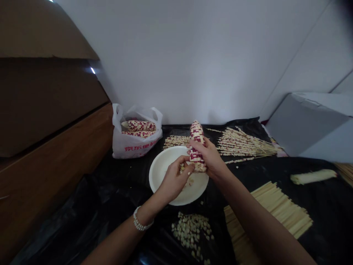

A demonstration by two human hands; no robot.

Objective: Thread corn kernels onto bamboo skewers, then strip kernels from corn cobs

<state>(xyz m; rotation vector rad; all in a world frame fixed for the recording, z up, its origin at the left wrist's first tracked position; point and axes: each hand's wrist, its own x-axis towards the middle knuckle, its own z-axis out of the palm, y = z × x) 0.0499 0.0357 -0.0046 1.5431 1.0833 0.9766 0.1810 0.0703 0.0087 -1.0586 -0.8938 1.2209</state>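
An ear of corn with cream and dark red kernels stands nearly upright in my right hand, whose fingers are wrapped round it. My left hand, with a beaded bracelet at its wrist, is curled at the lower end of the ear. A few pale corn kernels show between its bent fingers. Both hands are above a white bowl, which has some loose bits inside. Below the bowl, a pile of loose kernels lies on black plastic sheeting.
A white plastic bag holding more ears stands at the back left. Kernel-threaded sticks fan out at the back right, with more behind the bowl. Bare sticks, a stripped cob and a white box are at right.
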